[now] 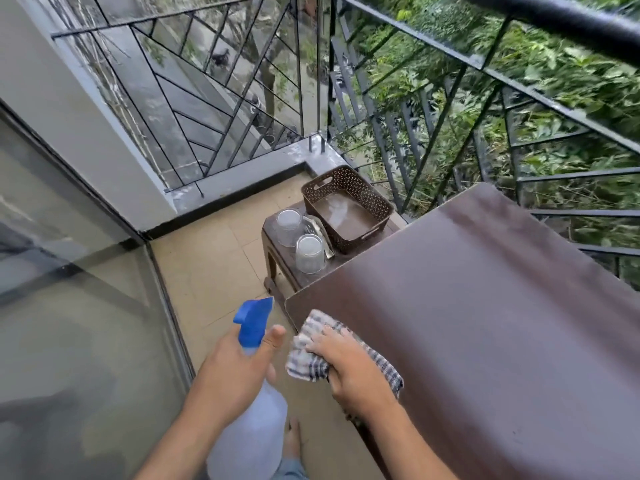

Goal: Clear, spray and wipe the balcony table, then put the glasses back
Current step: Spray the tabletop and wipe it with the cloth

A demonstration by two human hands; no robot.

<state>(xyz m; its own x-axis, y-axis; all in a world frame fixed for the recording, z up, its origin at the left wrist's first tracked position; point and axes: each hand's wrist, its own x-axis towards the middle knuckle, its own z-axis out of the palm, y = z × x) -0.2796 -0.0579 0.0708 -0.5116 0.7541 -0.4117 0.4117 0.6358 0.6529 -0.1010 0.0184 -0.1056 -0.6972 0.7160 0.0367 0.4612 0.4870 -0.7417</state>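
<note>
The brown balcony table (485, 306) fills the right side, its top bare. My right hand (349, 368) presses a blue-and-white checked cloth (308, 362) onto the table's near left corner. My left hand (239, 372) grips the neck of a translucent spray bottle (249, 434) with a blue trigger head (254, 320), held off the table's left edge. Two clear glasses (288, 226) (310, 253) stand upside down on a low brown stool (277, 265) beyond the table.
A brown perforated basket (346, 188) sits on the stool beside the glasses, with a flat metal item (317, 230) leaning between them. Black railing (433, 126) bounds the balcony at the back and right. A glass door (69, 306) runs along the left. Tiled floor (214, 258) lies between.
</note>
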